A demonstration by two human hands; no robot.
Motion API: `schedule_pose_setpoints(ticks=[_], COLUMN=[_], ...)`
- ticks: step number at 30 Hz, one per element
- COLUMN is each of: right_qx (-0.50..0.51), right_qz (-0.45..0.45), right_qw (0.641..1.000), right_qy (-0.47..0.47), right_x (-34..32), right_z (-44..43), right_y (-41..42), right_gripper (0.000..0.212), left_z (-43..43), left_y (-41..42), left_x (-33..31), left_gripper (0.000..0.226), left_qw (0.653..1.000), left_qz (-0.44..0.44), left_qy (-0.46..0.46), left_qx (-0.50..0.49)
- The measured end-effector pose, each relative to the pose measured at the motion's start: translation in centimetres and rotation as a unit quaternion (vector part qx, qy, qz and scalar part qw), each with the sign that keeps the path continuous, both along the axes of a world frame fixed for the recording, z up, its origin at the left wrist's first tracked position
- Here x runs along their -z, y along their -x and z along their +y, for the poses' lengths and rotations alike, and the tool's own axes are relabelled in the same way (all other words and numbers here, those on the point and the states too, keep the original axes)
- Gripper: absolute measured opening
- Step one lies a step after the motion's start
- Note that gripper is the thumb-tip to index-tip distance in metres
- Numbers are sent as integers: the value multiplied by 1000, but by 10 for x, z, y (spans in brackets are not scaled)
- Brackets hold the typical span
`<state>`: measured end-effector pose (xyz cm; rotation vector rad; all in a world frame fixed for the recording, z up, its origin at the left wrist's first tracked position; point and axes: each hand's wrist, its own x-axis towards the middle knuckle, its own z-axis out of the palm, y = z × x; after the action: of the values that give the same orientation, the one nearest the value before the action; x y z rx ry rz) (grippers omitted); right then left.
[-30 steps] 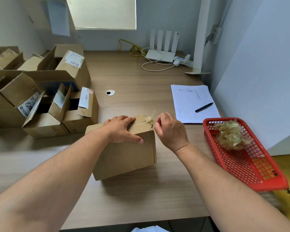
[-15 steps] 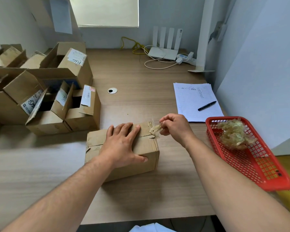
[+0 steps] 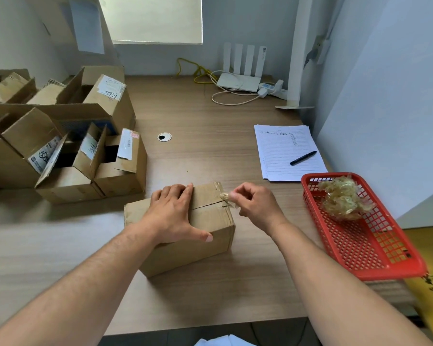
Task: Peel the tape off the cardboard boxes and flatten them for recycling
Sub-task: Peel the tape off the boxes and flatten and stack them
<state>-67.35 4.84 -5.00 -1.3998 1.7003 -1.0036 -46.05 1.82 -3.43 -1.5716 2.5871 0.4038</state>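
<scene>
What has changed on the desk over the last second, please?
The left hand slid from the top edge of the box to press flat across its top. The right hand still pinches the tape at the right end. The red basket, paper and open boxes stayed put.

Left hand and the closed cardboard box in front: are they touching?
Touching. The head view shows the left hand flat on the cardboard box top, thumb over its near edge, no gap. The right hand pinches tape.
</scene>
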Motion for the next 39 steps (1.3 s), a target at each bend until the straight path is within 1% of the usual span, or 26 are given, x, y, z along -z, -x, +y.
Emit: schedule_pose_setpoints(ticks=[2, 4, 6, 8, 10, 14, 19, 22, 24, 27, 31, 34, 37, 39], right_qx=[20, 45, 55, 44, 20, -48, -108, -122, -134, -138, -107, -108, -112, -106], right_qz=[-14, -28, -60, -102, -140, -179, -158, -151, -143, -142, -163, -139, -114, -105], right_qw=[1000, 999, 997, 994, 990, 981, 977, 976, 976, 976, 975, 975, 978, 978], right_qy=[1, 7, 2, -5, -12, -51, -96, -102, -99, -90, -108, -139, -136, -149], right_x=[-1, -4, -8, -11, -15, -24, -24, -24, -26, -31, -32, -32, -35, -36], right_z=[0, -4, -8, -12, -16, -17, -19, -20, -21, -22, -24, -23, -23, -24], right_y=[3, 5, 5, 3, 2, 0, -1, -1, -1, -1, -1, 1, 1, 1], right_gripper=[23, 29, 27, 24, 19, 19, 19, 12, 13, 13, 4, 8, 11, 9], left_z=[8, 16, 21, 23, 22, 22, 24, 22, 20, 17, 14, 12, 11, 10], left_y=[-2, -6, -8, -12, -16, -27, -35, -35, -35, -34, -33, -32, -33, -33], left_x=[1, 2, 3, 4, 4, 10, 19, 20, 21, 21, 22, 24, 24, 23], left_gripper=[142, 138, 133, 128, 124, 122, 121, 121, 122, 122, 123, 124, 125, 124], left_qw=[1000, 998, 992, 980, 973, 971, 971, 971, 972, 971, 971, 971, 971, 971], left_qz=[23, 26, 26, 33, 43, 30, 28, 28, 27, 23, 27, 30, 34, 32], left_qy=[15, 47, 105, 173, 202, 202, 206, 207, 207, 209, 212, 212, 211, 209], left_qx=[4, 26, 64, 93, 103, 121, 115, 113, 112, 111, 107, 109, 111, 111])
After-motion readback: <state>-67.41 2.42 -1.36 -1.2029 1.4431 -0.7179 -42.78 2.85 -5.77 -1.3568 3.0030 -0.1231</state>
